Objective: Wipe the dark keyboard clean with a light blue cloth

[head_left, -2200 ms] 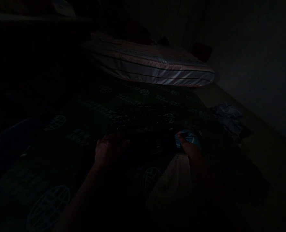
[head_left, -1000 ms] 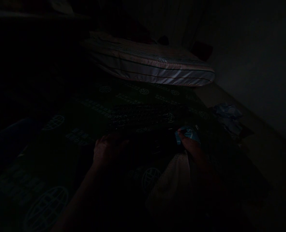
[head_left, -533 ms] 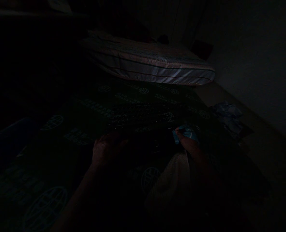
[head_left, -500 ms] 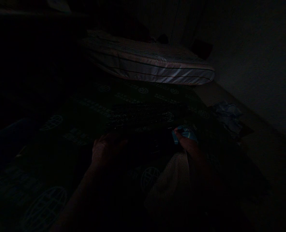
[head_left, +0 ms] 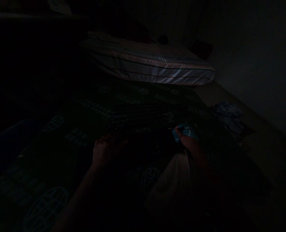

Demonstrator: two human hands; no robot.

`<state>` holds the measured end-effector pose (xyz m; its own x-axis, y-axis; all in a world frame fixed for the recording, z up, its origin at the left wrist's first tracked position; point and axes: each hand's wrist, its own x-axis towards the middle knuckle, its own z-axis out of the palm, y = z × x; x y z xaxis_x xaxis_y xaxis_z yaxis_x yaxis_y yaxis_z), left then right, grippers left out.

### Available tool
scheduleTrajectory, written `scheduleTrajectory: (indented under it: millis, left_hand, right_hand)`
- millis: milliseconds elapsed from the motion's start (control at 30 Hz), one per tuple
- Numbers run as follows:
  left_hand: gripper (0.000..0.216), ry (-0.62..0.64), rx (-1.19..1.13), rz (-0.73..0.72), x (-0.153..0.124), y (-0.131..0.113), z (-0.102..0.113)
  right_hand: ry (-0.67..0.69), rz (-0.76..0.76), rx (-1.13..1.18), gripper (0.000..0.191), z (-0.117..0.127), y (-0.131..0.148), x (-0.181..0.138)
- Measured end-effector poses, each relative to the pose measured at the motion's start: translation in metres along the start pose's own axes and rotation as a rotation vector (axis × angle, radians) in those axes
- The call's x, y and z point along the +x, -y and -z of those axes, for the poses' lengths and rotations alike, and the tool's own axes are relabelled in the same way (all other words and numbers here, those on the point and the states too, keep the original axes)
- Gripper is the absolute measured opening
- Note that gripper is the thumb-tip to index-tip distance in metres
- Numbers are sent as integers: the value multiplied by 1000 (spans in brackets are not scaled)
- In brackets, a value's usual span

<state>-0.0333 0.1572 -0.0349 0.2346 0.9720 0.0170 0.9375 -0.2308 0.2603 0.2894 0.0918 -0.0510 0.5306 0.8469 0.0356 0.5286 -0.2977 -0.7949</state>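
The room is very dark. My left hand [head_left: 106,149] rests knuckles up on a dark green mat [head_left: 60,129] printed with pale globe marks; its fingers curl down, and I cannot make out anything in them. My right hand [head_left: 188,141] is closed on a small light blue packet [head_left: 185,131], held just above the mat. Between the hands lies a scatter of small thin shiny pieces [head_left: 138,117], too dim to name.
A striped mattress [head_left: 152,66] lies on the floor beyond the mat. Crumpled bluish paper or cloth [head_left: 228,114] sits at the right near the wall. A pale knitted cloth [head_left: 172,183] lies under my right forearm. The left side is black.
My right hand with the blue packet has shifted slightly left and up. The left hand has stayed nearly still.
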Motion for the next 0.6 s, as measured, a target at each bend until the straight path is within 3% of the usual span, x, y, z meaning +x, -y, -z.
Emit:
scheduleTrajectory:
  millis: [167,333,600]
  left_hand:
    - [49,13,-7,9,0,-2,3]
    - [49,-6,-3,-6,2,1,0]
    - [48,-10,11,-12,2,2,0]
  right_hand:
    - [9,11,-8,30,0,-2,0]
    - [-24,-82,-27,29,9,-1,-1]
    - [49,-92,-68,25,21,-6,-16]
